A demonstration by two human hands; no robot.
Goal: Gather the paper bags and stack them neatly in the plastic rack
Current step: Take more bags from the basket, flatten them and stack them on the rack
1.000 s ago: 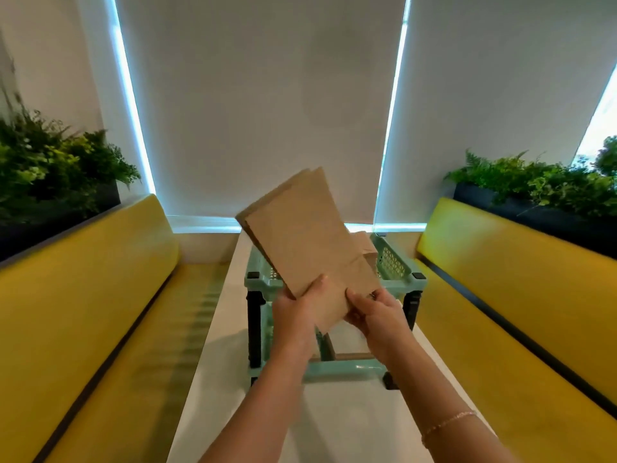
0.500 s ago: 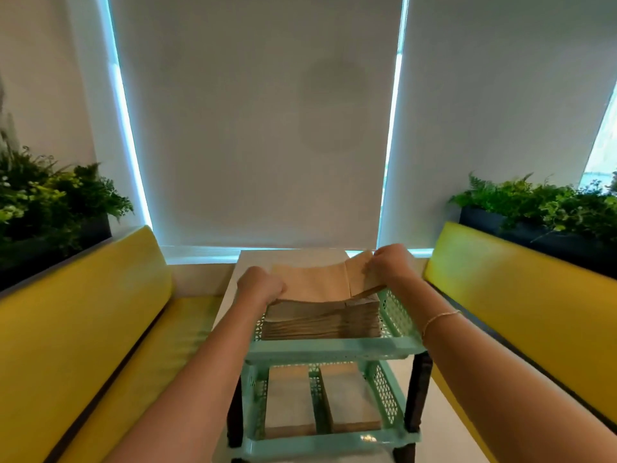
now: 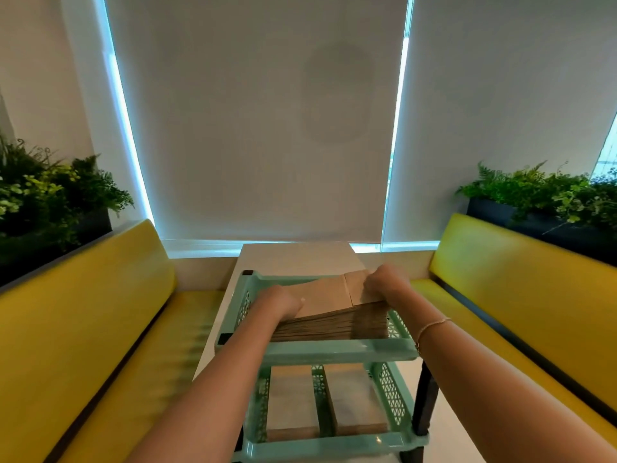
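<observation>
Two hands are being pressed onto a thick stack of paper bags [image 3: 329, 315] in the top tier of the plastic rack [image 3: 340, 350]. The fingers of the left hand [image 3: 280, 304] are being curled over the near-left part of the stack, and those of the right hand [image 3: 387, 284] over its far-right corner; the fingertips themselves are being hidden by the knuckles, so how tightly the paper is being pinched cannot be told. The stack is being seated flat in the tray, its layered edges turned toward the camera and slightly fanned. Its long axis appears to be running left to right across the tier, though its far edge is being covered by the hands. The bags are being judged light, thin and slippery against one another, likely to slide or crease; the stack is best being held at opposite edges and squared with flat pressure. More bags [image 3: 293, 401] are lying in the lower tier.
</observation>
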